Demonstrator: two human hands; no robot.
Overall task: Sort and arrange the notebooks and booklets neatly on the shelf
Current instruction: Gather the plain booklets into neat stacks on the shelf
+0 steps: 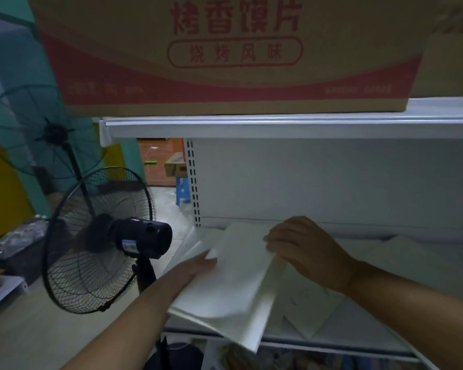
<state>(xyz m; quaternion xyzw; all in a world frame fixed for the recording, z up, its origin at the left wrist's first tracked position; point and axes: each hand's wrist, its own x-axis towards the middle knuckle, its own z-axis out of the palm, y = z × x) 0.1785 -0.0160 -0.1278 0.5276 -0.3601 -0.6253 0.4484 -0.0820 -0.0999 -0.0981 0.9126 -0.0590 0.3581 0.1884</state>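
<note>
Grips the left edge of a stack of pale booklets (230, 287) with the left hand (195, 268), at lower centre of the frame, tilted over the front edge of the white shelf (332, 343). Pinches its upper right edge with the right hand (305, 252), fingers curled. Has more booklets (401, 257) lying flat on the shelf at right.

The cardboard box (104, 36) bears red characters 烤香馍片, with 烧烤风味 in a rounded frame beneath; smaller print blurred.
</note>
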